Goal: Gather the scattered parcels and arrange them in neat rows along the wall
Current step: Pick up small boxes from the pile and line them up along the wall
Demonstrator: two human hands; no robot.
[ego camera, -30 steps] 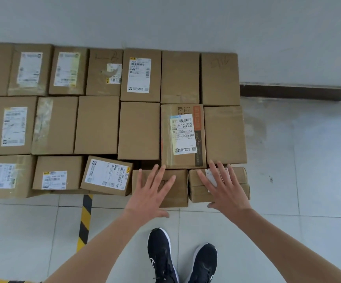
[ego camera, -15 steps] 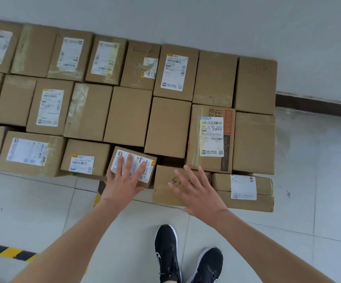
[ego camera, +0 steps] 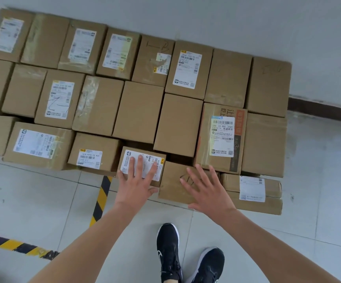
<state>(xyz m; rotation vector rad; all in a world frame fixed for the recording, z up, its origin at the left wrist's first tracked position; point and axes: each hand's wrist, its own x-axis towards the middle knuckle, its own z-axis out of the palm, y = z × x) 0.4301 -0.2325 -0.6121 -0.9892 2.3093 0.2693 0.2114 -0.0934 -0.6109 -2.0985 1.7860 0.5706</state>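
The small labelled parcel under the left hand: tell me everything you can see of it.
The small labelled parcel is a brown cardboard box in the front row, skewed against its neighbours. A white shipping label with barcodes and a yellow corner covers most of its top. The left hand lies flat on it, fingers spread over the label, no grip. Its right edge meets the plain box.

My left grip point(ego camera: 137, 183) and right grip point(ego camera: 208, 189) are bare hands with no gloves, rings or watch, and both forearms are uncovered all the way to the bottom edge of the view, with no sleeve showing. On my feet I see a pair of black trainers point(ego camera: 168, 254) with mesh uppers, black laces and thin white soles. The left trainer carries a small white swoosh mark on its side.
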